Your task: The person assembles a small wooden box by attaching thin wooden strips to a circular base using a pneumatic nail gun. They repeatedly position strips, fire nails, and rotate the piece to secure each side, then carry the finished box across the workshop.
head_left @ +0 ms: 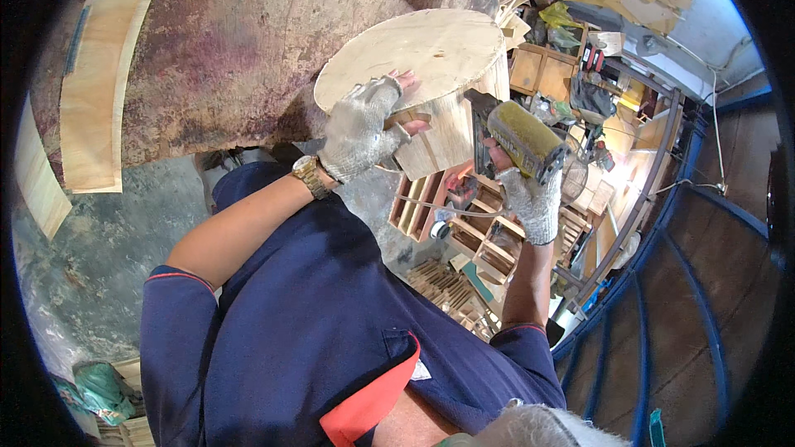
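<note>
A round pale plywood piece (414, 54) with a slatted side wall stands in front of me. My left hand (360, 128), in a grey knitted fingerless glove with a wristwatch, presses a small wooden block (418, 153) against the lower side of that wall; its fingertips reach the round top's edge. My right hand (530, 203), gloved the same way, grips a nail gun (517, 136) with a yellow-green body. The gun's dark nose touches the side wall just right of the block.
A large stained plywood panel (232, 50) and a curved plywood strip (99, 74) lie to the left. Wooden frames and crates (464, 236) crowd the floor below the hands. A blue metal railing (662, 265) curves along the right. A green bag (103, 389) sits low left.
</note>
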A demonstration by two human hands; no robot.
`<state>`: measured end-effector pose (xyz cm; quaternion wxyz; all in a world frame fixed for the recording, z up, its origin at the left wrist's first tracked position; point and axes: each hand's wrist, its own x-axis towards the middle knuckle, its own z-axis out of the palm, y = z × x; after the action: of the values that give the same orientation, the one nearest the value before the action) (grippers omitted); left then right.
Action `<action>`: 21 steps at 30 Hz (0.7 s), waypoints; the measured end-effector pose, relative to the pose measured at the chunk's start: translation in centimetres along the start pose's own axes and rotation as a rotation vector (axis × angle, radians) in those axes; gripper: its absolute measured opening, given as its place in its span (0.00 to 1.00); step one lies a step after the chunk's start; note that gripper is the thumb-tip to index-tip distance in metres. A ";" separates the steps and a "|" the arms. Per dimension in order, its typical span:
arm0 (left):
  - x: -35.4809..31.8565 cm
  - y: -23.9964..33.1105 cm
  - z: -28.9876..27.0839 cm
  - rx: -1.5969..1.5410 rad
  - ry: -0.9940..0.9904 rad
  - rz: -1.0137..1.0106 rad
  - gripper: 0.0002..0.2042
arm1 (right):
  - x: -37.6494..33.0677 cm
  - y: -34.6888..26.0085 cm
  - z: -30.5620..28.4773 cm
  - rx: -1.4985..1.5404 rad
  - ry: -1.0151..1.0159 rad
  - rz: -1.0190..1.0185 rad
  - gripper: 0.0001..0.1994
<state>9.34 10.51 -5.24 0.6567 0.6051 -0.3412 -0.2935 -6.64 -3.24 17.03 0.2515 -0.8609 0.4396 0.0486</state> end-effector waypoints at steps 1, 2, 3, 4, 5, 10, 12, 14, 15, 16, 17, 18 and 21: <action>-0.2 -0.1 0.0 0.003 0.017 0.003 0.33 | -0.5 0.3 0.2 -0.019 0.011 -0.004 0.30; -0.4 -0.3 -0.1 0.002 0.040 0.016 0.33 | -1.1 0.4 0.4 -0.038 0.023 -0.009 0.32; -0.4 -0.5 -0.1 -0.005 0.050 0.039 0.32 | -1.5 0.4 0.7 0.038 0.044 0.066 0.32; -0.5 -0.7 -0.1 -0.018 0.065 0.071 0.31 | -1.9 0.1 1.0 0.156 0.040 0.026 0.30; -0.5 -0.9 0.0 -0.040 0.075 0.093 0.31 | -2.5 -0.4 1.5 0.276 0.067 0.034 0.28; -0.4 -1.2 0.3 -0.032 0.102 0.124 0.29 | -2.3 -2.5 2.2 -0.021 0.139 -0.007 0.26; -0.4 -1.1 0.4 -0.029 0.098 0.115 0.29 | -1.6 -3.0 1.8 -0.058 0.120 -0.008 0.26; -0.3 -1.0 0.4 -0.029 0.087 0.093 0.29 | -0.9 -3.0 1.5 -0.031 0.113 -0.007 0.26; -0.3 -0.9 0.4 -0.030 0.084 0.088 0.29 | -0.8 -3.2 1.0 -0.046 0.064 0.048 0.27; -0.3 -0.9 0.4 -0.032 0.086 0.083 0.29 | -0.5 -3.1 0.9 0.070 0.074 0.057 0.27; -0.3 -0.9 0.5 -0.040 0.087 0.070 0.29 | -0.3 -3.1 0.7 0.164 0.072 0.053 0.27; -0.3 -0.8 0.5 -0.032 0.080 0.059 0.29 | -0.1 -3.0 0.7 0.263 0.078 0.050 0.27; -0.3 -0.9 0.8 -0.003 0.091 0.043 0.31 | 0.4 -2.6 0.8 0.353 0.076 -0.039 0.26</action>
<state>8.52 10.17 -6.11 0.6784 0.6095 -0.3238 -0.2520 -4.27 -1.90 17.17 0.3827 -0.8129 0.4339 -0.0668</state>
